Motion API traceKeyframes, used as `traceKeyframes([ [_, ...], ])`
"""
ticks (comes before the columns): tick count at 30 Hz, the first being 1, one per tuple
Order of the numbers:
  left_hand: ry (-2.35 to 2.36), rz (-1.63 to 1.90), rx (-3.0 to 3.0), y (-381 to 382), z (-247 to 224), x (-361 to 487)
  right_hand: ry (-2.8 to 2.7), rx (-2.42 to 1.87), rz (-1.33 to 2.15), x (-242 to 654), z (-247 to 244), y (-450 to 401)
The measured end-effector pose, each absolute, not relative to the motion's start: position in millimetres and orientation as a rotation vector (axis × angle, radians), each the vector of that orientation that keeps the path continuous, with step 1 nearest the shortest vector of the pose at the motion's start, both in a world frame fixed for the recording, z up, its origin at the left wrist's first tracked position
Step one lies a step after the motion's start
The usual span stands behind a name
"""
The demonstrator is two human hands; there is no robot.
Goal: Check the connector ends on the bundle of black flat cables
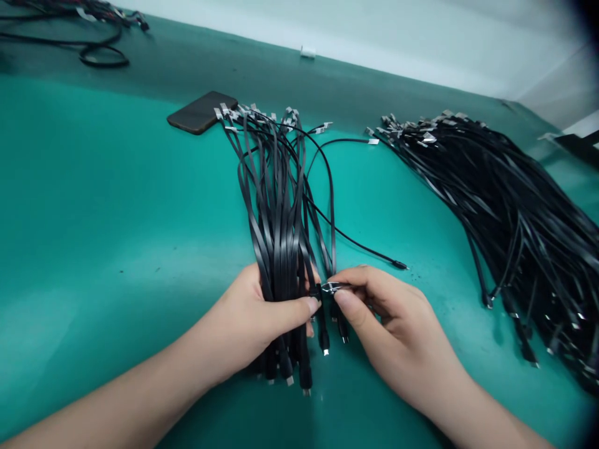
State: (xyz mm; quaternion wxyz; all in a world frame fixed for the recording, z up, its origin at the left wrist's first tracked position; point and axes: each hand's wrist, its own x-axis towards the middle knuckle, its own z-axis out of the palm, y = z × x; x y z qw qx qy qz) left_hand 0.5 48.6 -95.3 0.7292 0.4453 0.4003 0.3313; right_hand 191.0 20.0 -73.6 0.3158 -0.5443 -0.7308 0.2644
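One bundle of flat black cables [276, 206] lies on a green table [103, 199], with its small metal ends spread at the far side and its black plugs hanging together at the near side. The left hand [248, 324] is closed around the lower part of this bundle, and its thumb presses across the cables from the top. The right hand [393, 330] is narrow, because its thumb and first finger pinch a small metal piece [334, 287] just beside the bundle; this piece is too small to tell if it is joined to one of the cables. One thin round black cable [355, 240] comes out from the bundle and goes to the right over the table. A dark phone [201, 112] lies flat just beside the far ends of the bundle. On the right side, a large pile of flat black cables [510, 212] lies well apart from the hands, with its metal ends also pointing to the far side. Some other dark cables [93, 47] lie in the far left corner of the table, near a white wall [374, 31].
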Motion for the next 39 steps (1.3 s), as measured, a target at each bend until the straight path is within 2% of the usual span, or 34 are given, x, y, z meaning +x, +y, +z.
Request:
traceKeyframes([
  [30, 0.866, 0.744, 0.987, 50.3, -93.6, 2.9, -1.981, -1.417, 0.609, 187.4, -72.1, 21.6],
  [39, 0.831, 0.745, 0.928, 48.9, -96.3, 1.4, -1.799, -1.452, 0.517, 191.8, -74.8, 22.3],
])
